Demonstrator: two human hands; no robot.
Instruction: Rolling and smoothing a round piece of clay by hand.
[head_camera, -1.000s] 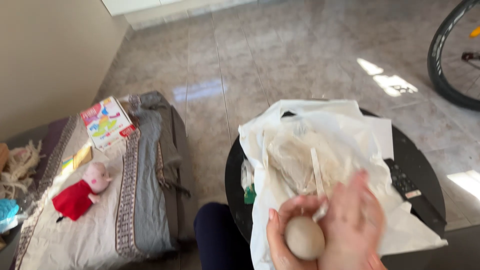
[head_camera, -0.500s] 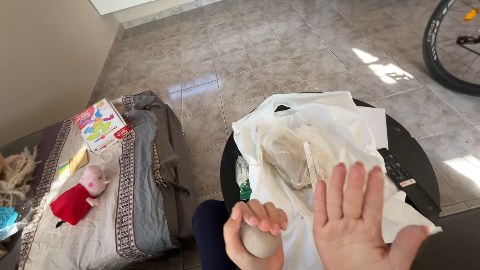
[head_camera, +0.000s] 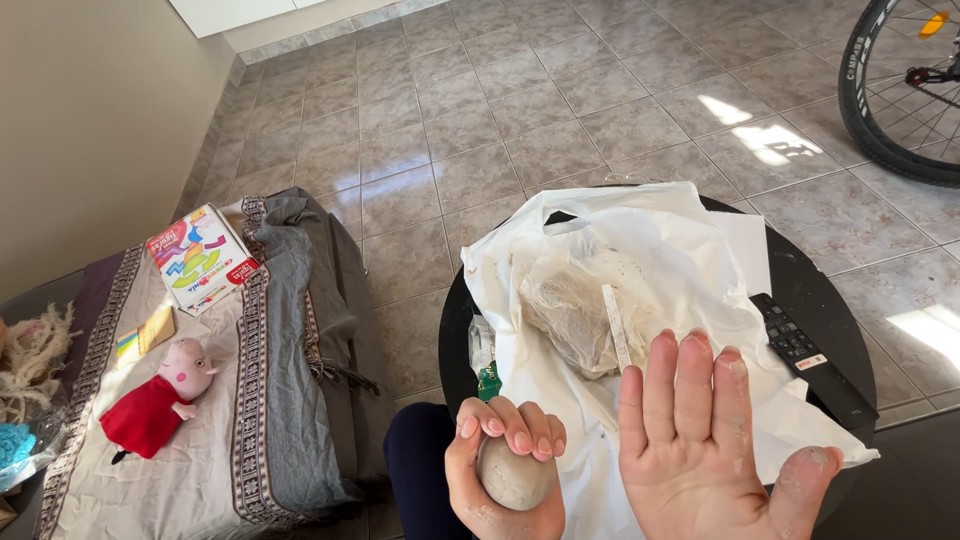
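Tiled floor (head_camera: 560, 110) fills most of your view, w/ a bicycle wheel (head_camera: 890, 95) at the top right corner. On your left sits a bed (head_camera: 200, 420) under a grey patterned cover, carrying a colourful box (head_camera: 200, 260), a pink plush pig in a red dress (head_camera: 155, 400) and a small yellow pad (head_camera: 150, 330).

Straight ahead is the round black bench (head_camera: 830, 300). A white plastic sheet (head_camera: 650, 260) covers most of it, w/ a big greyish clay lump in clear wrap (head_camera: 575, 310) at its centre and a thin white strip (head_camera: 615, 325) lying across that lump. A black remote (head_camera: 810, 355) lies on the bench's right side, just beside the sheet.

Your right hand (head_camera: 700, 450) is open flat, palm up, fingers (head_camera: 690, 390) straight and together, gripping nothing; clay residue on the tips. It hangs over the sheet's near edge.

Your left hand (head_camera: 505, 470) is curled round a small clay ball (head_camera: 515, 475), fingers wrapped over its top. The ball is roundish, no clear long axis. It sits just left of your open right palm and lower, near but apart, w/ the big lump beyond both hands, closer to the right one.
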